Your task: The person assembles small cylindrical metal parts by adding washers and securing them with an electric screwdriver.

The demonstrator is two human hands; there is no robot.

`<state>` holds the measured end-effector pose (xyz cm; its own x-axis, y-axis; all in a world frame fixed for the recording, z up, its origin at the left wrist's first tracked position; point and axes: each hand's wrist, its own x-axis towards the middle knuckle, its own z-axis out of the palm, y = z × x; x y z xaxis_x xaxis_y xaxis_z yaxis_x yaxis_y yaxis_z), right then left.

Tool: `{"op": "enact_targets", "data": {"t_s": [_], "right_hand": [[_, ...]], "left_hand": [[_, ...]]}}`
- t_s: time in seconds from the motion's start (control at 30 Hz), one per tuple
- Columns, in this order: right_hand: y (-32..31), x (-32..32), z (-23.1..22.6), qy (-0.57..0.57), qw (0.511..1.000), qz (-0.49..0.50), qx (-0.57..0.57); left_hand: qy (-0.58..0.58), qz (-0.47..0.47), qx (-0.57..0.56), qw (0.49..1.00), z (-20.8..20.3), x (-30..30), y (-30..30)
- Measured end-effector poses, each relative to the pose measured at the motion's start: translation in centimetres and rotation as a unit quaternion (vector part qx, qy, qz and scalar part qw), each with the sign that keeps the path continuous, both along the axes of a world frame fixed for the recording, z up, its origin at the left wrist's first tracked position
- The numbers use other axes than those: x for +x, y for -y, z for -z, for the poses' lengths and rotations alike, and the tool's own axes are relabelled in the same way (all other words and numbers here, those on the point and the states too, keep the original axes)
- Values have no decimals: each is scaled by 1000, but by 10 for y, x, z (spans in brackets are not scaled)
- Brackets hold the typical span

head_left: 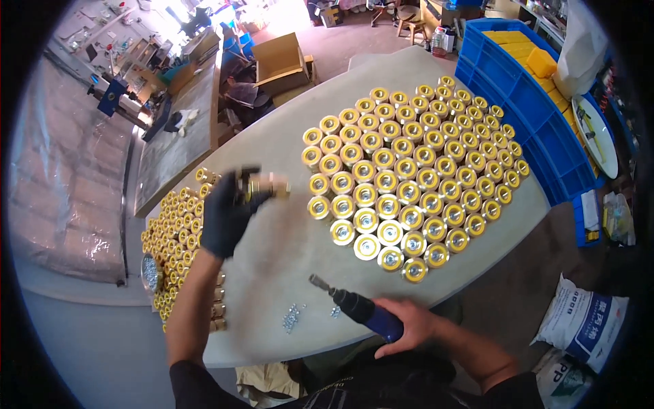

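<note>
My left hand (226,221), in a black glove, is raised over the left part of the table and closed around a brass-coloured cylinder (278,187), blurred by motion. My bare right hand (409,326) grips a blue and black power screwdriver (364,312) near the front edge, its bit pointing up and to the left. Right of centre, many upright gold cylinders (407,168) with yellow rings stand packed in rows. More such cylinders (180,221) are crowded at the left edge, partly behind my left arm. Small silver screws (291,317) lie loose near the front.
A container of small silver parts (150,271) sits among the left cylinders. Blue crates (555,160) with yellow pieces border the table's right side. White printed sacks (582,320) are on the floor at right. An open cardboard box (279,61) stands beyond the grey table (272,286).
</note>
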<state>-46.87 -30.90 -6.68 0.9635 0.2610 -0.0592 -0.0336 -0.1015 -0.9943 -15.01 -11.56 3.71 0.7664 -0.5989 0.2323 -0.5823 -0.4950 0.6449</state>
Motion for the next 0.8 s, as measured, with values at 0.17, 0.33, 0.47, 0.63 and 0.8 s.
{"op": "enact_targets", "data": {"t_s": [0.17,0.33,0.47,0.63,0.8], "right_hand": [[-1,-18,12,-9,999,33,23],[-11,-25,24,-52,973,80,210],[-12,-23,25,-20,959,94,267],[-9,-25,25,-55,956,88,273],[-7,-23,24,-42,967,89,233]], "left_hand": [[-131,158,-149,967,-18,79,162],[23,168,-41,985,9,108,303],[82,168,153,970,29,95,358],[74,210,215,951,41,84,367],[81,245,247,934,28,80,367]]}}
